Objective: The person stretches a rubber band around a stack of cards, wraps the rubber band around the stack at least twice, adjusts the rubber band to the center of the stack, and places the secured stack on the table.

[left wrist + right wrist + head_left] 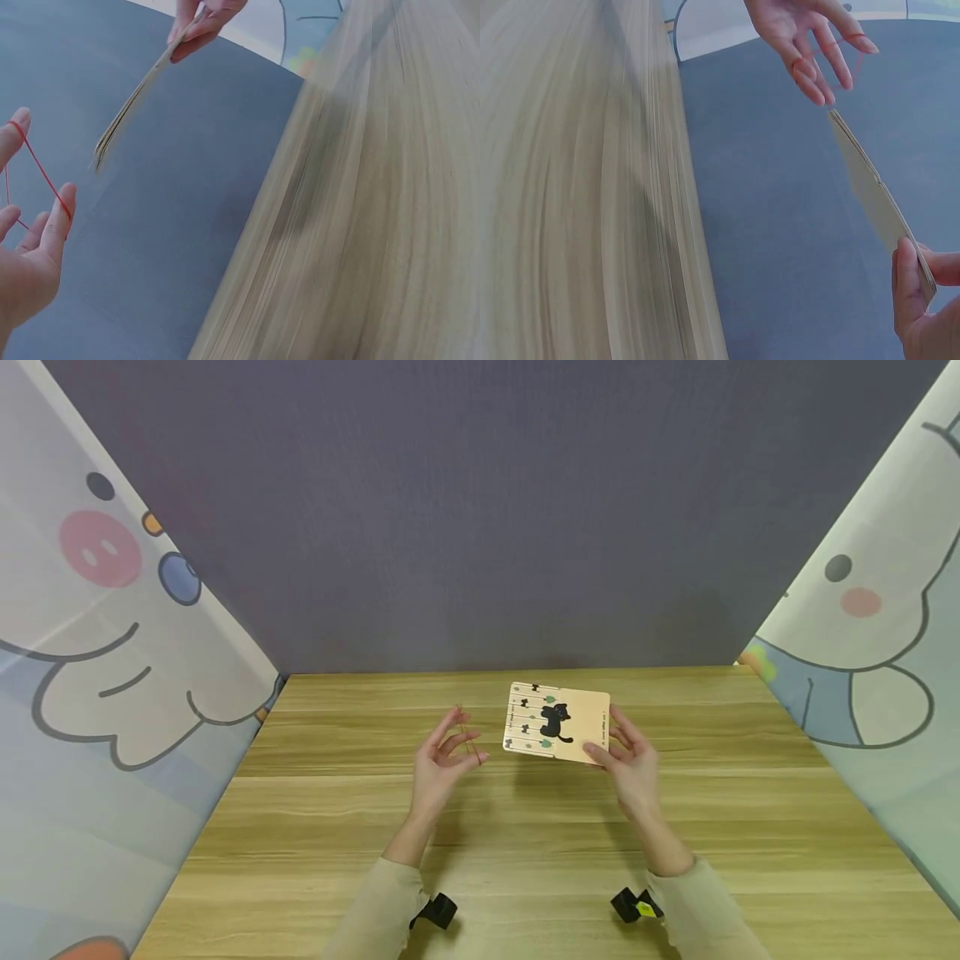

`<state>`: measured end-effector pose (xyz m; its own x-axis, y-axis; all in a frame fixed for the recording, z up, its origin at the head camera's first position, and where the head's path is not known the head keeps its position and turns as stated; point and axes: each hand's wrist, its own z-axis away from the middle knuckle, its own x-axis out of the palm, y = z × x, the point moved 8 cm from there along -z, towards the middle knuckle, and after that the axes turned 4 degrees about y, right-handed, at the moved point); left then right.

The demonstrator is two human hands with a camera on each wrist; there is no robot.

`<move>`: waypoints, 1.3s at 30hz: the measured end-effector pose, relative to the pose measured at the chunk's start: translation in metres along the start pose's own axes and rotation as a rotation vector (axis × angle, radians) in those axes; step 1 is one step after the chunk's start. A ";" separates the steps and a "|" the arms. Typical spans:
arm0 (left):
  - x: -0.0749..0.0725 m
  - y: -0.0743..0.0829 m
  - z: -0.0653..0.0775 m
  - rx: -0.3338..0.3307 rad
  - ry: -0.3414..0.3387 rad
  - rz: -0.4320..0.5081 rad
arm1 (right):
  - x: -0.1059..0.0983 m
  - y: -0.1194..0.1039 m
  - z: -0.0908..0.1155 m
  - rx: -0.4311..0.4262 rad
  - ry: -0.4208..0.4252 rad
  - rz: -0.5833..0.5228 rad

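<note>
A thin red rubber band (43,171) is stretched across my left hand (437,770), looped over the thumb and at least one finger, with the fingers spread apart. To its right, my right hand (632,768) pinches one end of a cream stack of cards (588,720) between thumb and fingers. The stack's face carries a black cat drawing and a striped section with small figures. Seen edge-on in the right wrist view, the stack (881,187) shows several thin layers. It is held above the table, apart from the left hand in the head view.
Beneath both hands lies a wood-grain table (330,827). A dark grey panel (495,527) rises behind it. Cartoon-printed sheets stand at the left (150,693) and right (885,710). Black wrist devices (441,912) sit at the sleeves.
</note>
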<state>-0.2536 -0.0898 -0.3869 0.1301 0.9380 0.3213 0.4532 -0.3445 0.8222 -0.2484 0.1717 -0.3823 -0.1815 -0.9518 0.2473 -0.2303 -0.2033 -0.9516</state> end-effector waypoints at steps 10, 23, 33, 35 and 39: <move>0.019 0.005 -0.002 -0.068 -0.078 -0.047 | 0.014 0.003 0.003 0.031 -0.029 -0.023; 0.024 -0.003 -0.005 -0.089 -0.055 -0.093 | 0.025 0.007 0.012 0.049 -0.068 -0.025; 0.028 -0.004 -0.005 -0.122 -0.058 -0.106 | 0.027 0.011 0.013 0.047 -0.146 0.024; 0.028 -0.004 -0.005 -0.139 -0.059 -0.114 | 0.027 0.010 0.012 0.044 -0.167 0.031; 0.033 0.003 -0.007 -0.166 -0.087 -0.138 | 0.026 0.010 0.012 0.038 -0.202 0.051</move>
<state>-0.2544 -0.0602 -0.3707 0.1558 0.9740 0.1646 0.3218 -0.2075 0.9238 -0.2442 0.1422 -0.3872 0.0045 -0.9870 0.1605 -0.1885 -0.1585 -0.9692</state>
